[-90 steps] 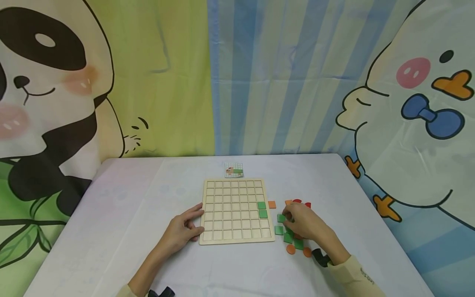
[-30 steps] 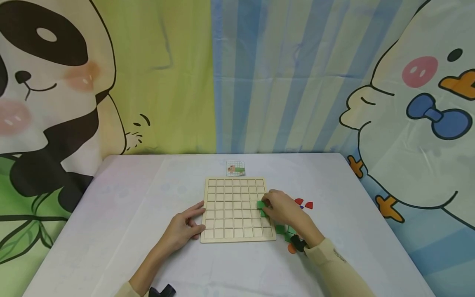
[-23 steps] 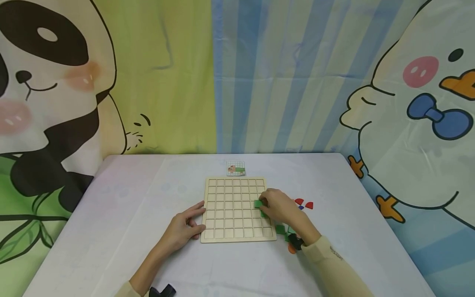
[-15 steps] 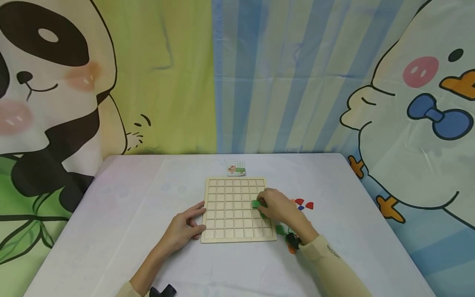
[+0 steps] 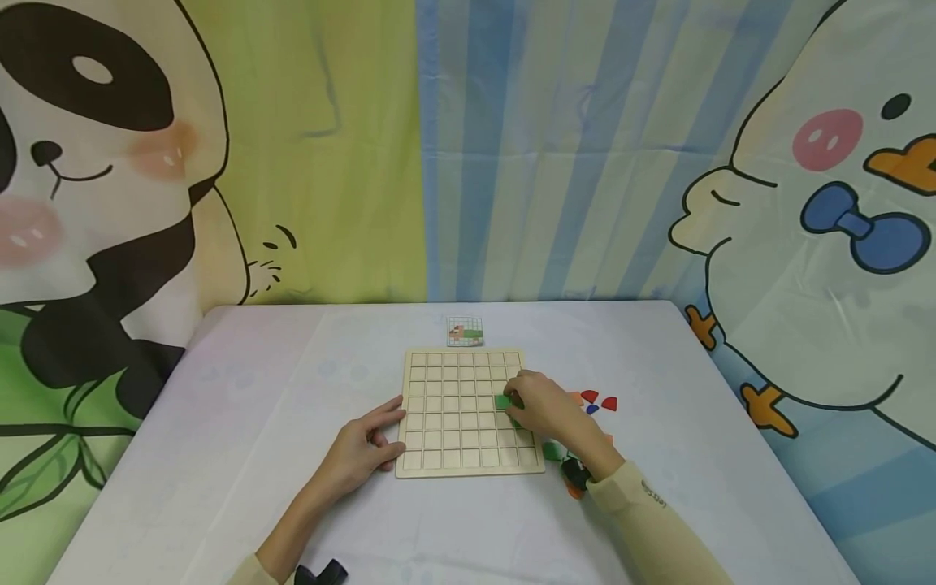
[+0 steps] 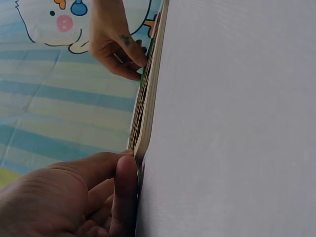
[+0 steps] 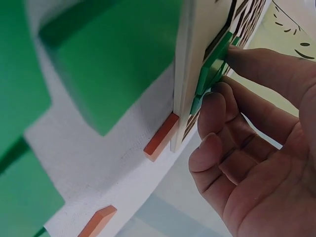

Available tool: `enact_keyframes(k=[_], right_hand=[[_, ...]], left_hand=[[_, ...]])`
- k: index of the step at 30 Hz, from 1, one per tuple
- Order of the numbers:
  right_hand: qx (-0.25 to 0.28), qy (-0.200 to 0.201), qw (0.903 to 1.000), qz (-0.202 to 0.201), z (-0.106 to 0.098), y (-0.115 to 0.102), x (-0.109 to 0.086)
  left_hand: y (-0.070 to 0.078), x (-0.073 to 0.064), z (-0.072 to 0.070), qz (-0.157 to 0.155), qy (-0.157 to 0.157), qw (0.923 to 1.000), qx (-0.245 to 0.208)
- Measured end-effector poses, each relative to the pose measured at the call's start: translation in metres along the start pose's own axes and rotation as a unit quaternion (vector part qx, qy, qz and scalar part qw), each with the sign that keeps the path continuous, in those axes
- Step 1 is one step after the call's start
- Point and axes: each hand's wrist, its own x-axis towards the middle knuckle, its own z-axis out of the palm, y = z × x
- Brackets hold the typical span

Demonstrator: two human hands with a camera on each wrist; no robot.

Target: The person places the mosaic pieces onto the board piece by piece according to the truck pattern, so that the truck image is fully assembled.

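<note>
The person's left hand [image 5: 358,448] rests a spread thumb and forefinger against the left edge of the wooden grid board [image 5: 452,422] in front of me, while the right hand [image 5: 547,404] pinches a green tile [image 5: 501,402] at the board's right side. Loose coloured pieces [image 5: 589,396] lie just right of it, and a small picture card [image 5: 465,331] sits beyond its far edge.

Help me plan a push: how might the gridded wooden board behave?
The gridded wooden board is probably stiff, given its straight rim. It would likely slide rather than tip, lying broad and flat on the white tabletop.
</note>
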Motion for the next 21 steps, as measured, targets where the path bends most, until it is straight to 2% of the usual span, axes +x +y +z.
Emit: enact_keyframes(k=[11,21], right_hand=[[0.01,0.0,0.9999,0.008,0.0,0.003,-0.003],[0.025,0.029,0.9992,-0.006,-0.007,0.017,-0.027]], left_hand=[[-0.002,-0.001,0.0,0.0,-0.005,1.0,-0.007],[-0.001,-0.001,0.0,-0.004,-0.003,1.0,-0.006]])
